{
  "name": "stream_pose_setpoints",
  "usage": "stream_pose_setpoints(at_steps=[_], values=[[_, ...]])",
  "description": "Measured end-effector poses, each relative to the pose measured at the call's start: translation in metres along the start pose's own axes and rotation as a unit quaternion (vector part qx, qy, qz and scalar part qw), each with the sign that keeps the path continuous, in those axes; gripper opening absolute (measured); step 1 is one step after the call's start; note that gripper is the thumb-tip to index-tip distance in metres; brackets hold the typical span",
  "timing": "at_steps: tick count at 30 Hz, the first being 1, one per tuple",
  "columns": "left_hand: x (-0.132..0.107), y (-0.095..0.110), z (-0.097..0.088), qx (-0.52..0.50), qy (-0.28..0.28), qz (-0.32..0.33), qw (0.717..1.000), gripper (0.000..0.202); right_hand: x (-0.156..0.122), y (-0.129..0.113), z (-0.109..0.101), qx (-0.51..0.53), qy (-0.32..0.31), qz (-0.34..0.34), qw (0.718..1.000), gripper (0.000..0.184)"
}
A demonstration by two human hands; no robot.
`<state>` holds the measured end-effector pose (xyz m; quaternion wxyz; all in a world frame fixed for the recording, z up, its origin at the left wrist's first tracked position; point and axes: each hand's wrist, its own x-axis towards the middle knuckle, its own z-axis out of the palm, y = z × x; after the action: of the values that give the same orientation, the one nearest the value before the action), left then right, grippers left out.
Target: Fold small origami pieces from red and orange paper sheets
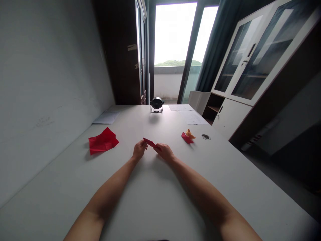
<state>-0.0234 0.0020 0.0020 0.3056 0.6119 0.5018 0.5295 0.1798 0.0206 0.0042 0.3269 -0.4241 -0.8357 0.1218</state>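
Between my two hands is a small piece of folded red paper (151,143), held just above the table. My left hand (140,149) pinches its left end. At its right end, my right hand (164,151) grips it with the fingers closed. A creased sheet of red paper (103,141) lies to the left of my hands. Over on the right sit a red folded paper boat (187,138) and a yellow folded paper boat (190,134), close against each other.
The white table (150,201) has a small black fan-like device (156,103) at its far edge. Papers (192,117) lie at the back right, and another sheet (106,117) at the back left. A round cable hole (205,137) is near the right edge. A wall (50,83) borders the left side.
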Motion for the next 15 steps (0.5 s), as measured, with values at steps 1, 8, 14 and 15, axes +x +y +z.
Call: stream_pose_setpoints(at_steps=[1,8,14,15], values=[[0.0003,-0.0003,-0.0003,0.002,0.004,-0.004,1.0,0.036,0.0,0.0,-0.0003,0.0,0.002,-0.002,1.0,0.027],[0.0006,-0.0019,-0.0006,-0.011,0.006,-0.021,1.0,0.037,0.0003,0.0011,-0.0028,0.008,-0.006,-0.009,1.0,0.027],[0.0017,-0.0062,-0.0005,-0.014,0.012,-0.018,1.0,0.039,-0.0002,0.0008,-0.0024,0.021,0.006,0.006,1.0,0.023],[0.0016,-0.0062,-0.0008,-0.012,0.011,-0.02,1.0,0.04,-0.0002,0.0006,-0.0026,0.029,0.011,0.011,0.999,0.021]])
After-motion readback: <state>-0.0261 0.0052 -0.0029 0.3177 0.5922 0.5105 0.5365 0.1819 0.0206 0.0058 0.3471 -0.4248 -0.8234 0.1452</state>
